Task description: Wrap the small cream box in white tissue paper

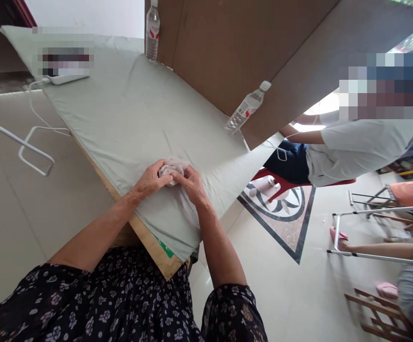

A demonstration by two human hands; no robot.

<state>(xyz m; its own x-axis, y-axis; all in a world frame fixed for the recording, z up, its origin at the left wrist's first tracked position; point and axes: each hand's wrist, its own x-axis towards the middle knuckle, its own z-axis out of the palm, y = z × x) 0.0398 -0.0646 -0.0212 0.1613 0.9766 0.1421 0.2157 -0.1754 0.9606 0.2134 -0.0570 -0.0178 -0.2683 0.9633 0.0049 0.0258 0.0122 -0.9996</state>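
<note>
Both hands meet over a bunched piece of thin, whitish, see-through material [173, 166], which looks like fine cloth or a soft plastic bag; I cannot tell which. My left hand [151, 179] grips its left side with curled fingers. From the right, my right hand [192, 184] pinches it, thumb close to the left thumb. A loose part of the material trails below, by the right wrist. Under the hands lies the pale green cloth [120, 128] that covers the table, near its front corner. Whatever may be inside the bundle is hidden.
A tall brown cardboard panel [220, 52] stands across the table. Beside it are an upright plastic bottle [152, 35] and a tilted bottle [246, 109]. A white device with a cable [71, 78] lies far left. Another person [363, 147] sits on the right, beyond the panel.
</note>
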